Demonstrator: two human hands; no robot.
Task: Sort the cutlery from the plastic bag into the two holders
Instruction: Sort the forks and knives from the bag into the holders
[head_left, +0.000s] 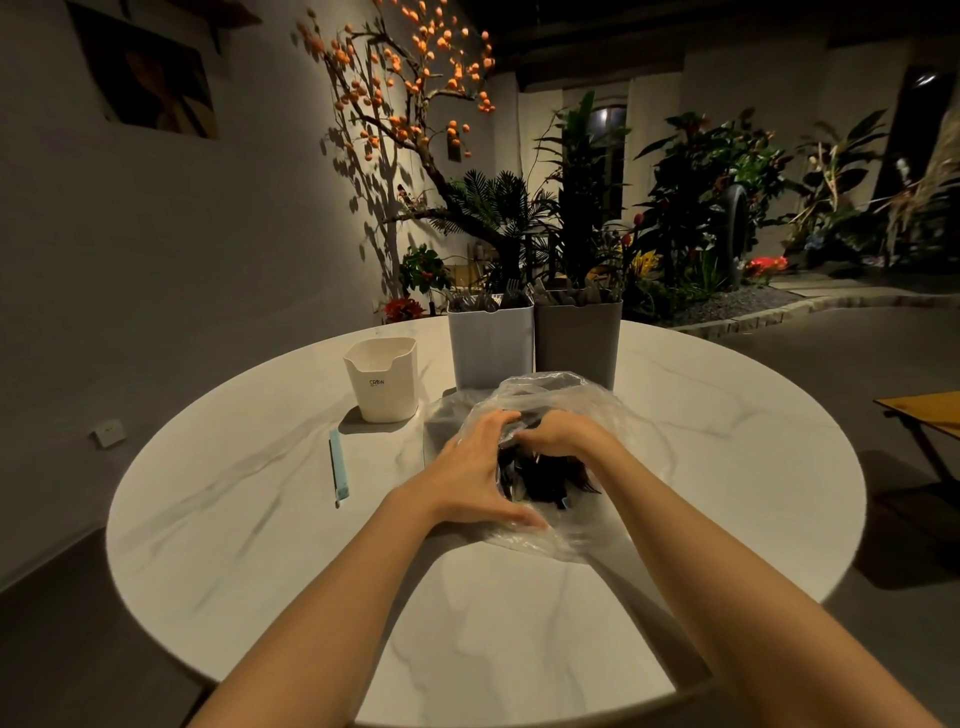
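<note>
So the left hand holds the clear plastic bag open mid-worktop, fingers curled on its rim; right hand digs among dark cutlery, its grip hidden. Next, probably pull one piece for the holders behind.

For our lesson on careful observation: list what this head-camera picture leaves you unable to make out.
- Right hand fingertips: hidden inside the plastic bag; its grip cannot be judged.
- Dark cutlery in the bag: a dim tangle, types and number unclear.
- Contents of the white holder and grey holder: only tips show above the rims, too small and dim.
- Inside of the cream cup: its wall hides the bottom.
</note>
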